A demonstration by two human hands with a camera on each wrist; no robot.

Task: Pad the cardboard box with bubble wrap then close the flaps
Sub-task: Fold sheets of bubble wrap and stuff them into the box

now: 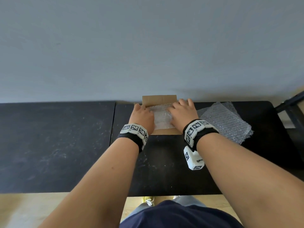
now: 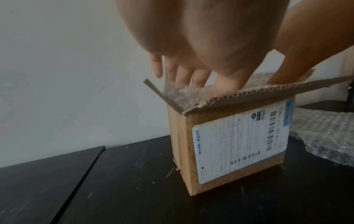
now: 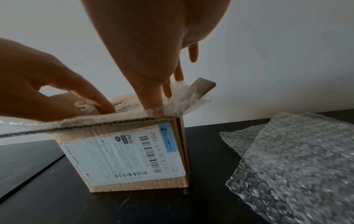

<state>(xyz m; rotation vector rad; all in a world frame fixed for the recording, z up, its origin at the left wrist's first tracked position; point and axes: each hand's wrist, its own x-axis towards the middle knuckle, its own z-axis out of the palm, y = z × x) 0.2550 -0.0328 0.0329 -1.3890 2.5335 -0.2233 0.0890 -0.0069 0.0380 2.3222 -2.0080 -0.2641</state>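
A small brown cardboard box (image 1: 159,99) (image 2: 210,154) (image 3: 134,160) with a white shipping label stands on the black table, its flaps up. A sheet of bubble wrap (image 1: 162,116) (image 2: 178,94) (image 3: 180,97) lies in its open top. My left hand (image 1: 142,115) (image 2: 184,71) presses the sheet down at the box's left side with straight fingers. My right hand (image 1: 182,111) (image 3: 162,84) pushes into the sheet on the right side, fingers extended. How deep the wrap sits inside the box is hidden by both hands.
Spare bubble wrap sheets (image 1: 225,120) (image 3: 298,163) (image 2: 325,133) lie on the black table (image 1: 164,162) just right of the box. A second black tabletop (image 1: 54,145) adjoins on the left. A grey wall stands right behind the box. A dark frame (image 1: 291,102) stands at far right.
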